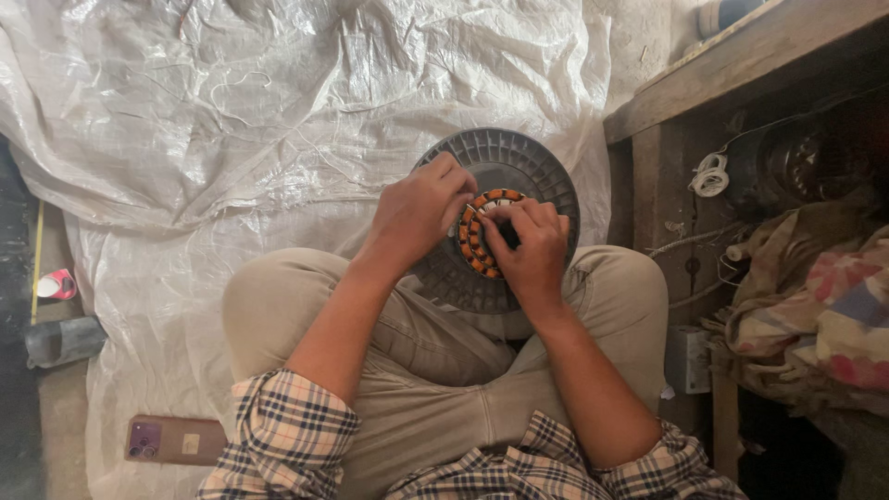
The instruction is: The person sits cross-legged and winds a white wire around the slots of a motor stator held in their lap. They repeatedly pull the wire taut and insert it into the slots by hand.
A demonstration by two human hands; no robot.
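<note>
Pinching at the ring of orange-wrapped coils [482, 243] with both hands, I sit cross-legged with the work resting between my knees. My left hand [421, 211] curls over the left side of the ring, its fingertips [466, 188] pressed down on the upper coils. My right hand [530, 248] lies over the ring's right side, thumb and forefinger nipped together on a coil near the top, the other fingers folded across the middle so that part is hidden.

The coil ring sits in the hollow centre of a round grey plastic housing [519, 159], which holds it like a shallow dish. The coils stand side by side in a curve, each wound in orange with dark gaps between. The housing has ribbed slots running around its rim and leans against my shins.

Under me lies a crumpled white plastic sheet [231, 120]. A phone [174, 439] lies face down near my left knee. To the right stands a rough wooden bench [732, 65], with bundled cloth [815, 306] beneath it.
</note>
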